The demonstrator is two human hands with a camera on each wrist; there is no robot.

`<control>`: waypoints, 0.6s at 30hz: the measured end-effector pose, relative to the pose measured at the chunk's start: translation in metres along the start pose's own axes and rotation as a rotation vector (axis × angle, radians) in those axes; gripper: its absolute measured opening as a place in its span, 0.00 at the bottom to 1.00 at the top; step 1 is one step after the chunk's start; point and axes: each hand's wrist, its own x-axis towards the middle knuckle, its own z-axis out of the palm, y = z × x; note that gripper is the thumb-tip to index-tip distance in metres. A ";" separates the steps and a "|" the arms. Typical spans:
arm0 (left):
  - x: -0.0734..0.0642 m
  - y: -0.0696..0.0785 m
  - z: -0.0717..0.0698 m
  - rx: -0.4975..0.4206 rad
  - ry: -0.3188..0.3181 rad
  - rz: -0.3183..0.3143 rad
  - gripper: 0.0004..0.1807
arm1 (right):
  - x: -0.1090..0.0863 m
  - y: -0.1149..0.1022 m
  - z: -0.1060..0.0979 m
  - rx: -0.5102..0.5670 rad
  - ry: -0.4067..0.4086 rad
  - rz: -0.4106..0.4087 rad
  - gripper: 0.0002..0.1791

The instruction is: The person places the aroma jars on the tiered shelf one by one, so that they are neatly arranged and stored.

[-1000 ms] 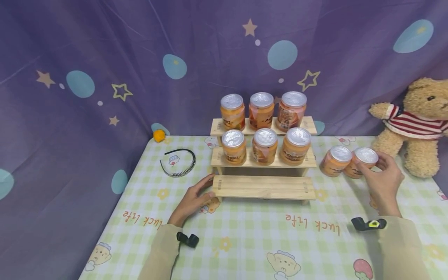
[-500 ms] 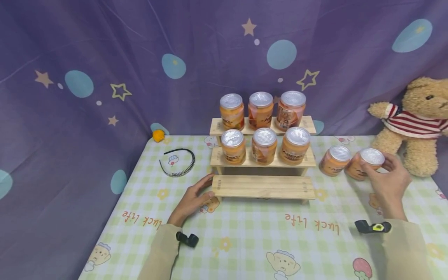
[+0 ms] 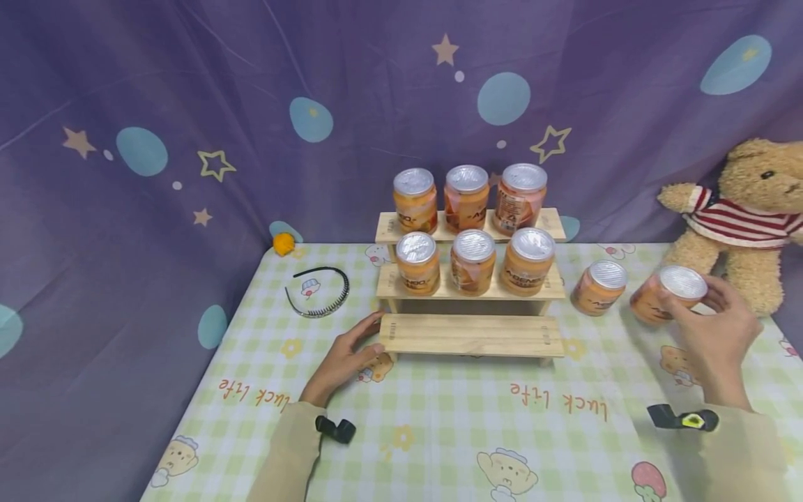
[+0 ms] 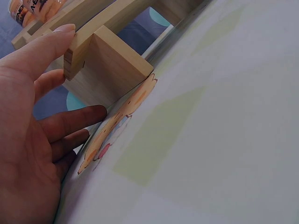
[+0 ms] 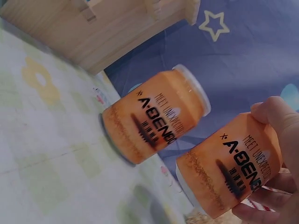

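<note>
In the head view my right hand (image 3: 721,331) grips an orange can (image 3: 668,296) with a silver lid, thumb on one side and fingers round the other. The right wrist view shows this can (image 5: 229,165) raised off the cloth, its pale base visible. A matching can (image 3: 599,287) stands on the cloth to its left, apart from it. My left hand (image 3: 343,359) touches the left end of the wooden stepped rack's lowest plank (image 3: 470,335). Seen from the left wrist, its thumb (image 4: 51,44) lies against the plank corner, fingers fairly straight.
Three cans (image 3: 469,199) stand on the rack's top step and three more (image 3: 475,261) on the middle one. A black headband (image 3: 339,301) and a yellow pompom (image 3: 284,244) lie at left. A teddy bear (image 3: 746,230) sits at right before the purple curtain (image 3: 376,70).
My right hand has moved rightward and slightly nearer with its can, widening the gap from the neighbouring can, which it stood against at first. My left hand stays at the rack.
</note>
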 end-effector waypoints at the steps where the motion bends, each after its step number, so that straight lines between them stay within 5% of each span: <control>1: 0.000 0.000 0.000 0.000 0.001 0.000 0.34 | -0.001 -0.001 -0.001 0.000 0.010 -0.013 0.35; 18: 0.001 -0.001 0.000 0.009 0.001 0.003 0.34 | -0.013 -0.031 -0.022 0.023 0.093 -0.128 0.33</control>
